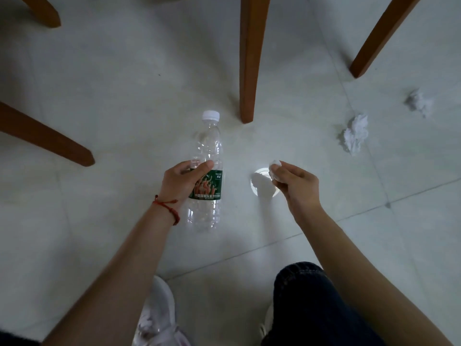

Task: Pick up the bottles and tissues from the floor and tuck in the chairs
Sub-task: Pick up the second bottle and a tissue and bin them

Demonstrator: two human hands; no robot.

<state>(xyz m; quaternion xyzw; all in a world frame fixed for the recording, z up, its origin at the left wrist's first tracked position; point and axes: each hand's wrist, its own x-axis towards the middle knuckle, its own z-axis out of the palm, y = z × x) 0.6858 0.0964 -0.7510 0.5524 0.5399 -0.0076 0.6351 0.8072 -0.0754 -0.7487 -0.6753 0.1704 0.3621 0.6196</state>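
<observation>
A clear plastic bottle (208,146) with a white cap and a green label is in the middle of the view, cap pointing away from me. My left hand (183,182), with a red string at the wrist, grips it around the label. My right hand (295,184) pinches a small white tissue (274,168) in its curled fingers, to the right of the bottle. Two more crumpled tissues lie on the pale tiled floor at the right: one nearer (354,134), one farther (419,102).
Brown wooden chair legs stand around: one just beyond the bottle (248,71), one at upper right (379,38), two at left (50,141) (42,11). A bright round reflection (262,184) shows on the floor tile. My knee (311,303) and white shoe (157,318) are at the bottom.
</observation>
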